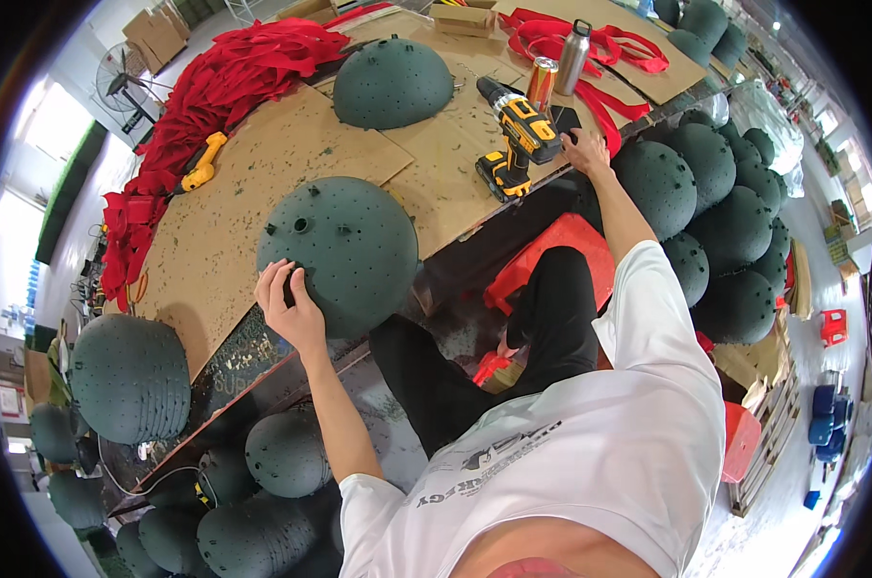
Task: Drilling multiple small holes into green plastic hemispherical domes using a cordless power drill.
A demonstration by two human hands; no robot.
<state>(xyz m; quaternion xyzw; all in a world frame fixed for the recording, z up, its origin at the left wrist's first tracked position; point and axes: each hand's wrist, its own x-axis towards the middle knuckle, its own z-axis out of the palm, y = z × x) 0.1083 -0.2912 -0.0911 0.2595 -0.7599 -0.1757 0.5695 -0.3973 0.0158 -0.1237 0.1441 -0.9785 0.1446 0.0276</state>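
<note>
While the left hand [296, 316] curls its fingers against the dome [354, 252] just to its right, the right hand [590, 152] sits well apart beyond the drill [520, 137], at a black slab [564, 118]. Whether those 2 hands grip, I can't tell.

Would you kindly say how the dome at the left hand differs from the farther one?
The left hand touches the nearer green dome, while no hand touches the farther green dome. The nearer dome sits by the table edge; the farther dome sits well back. Both are green and perforated.
</note>
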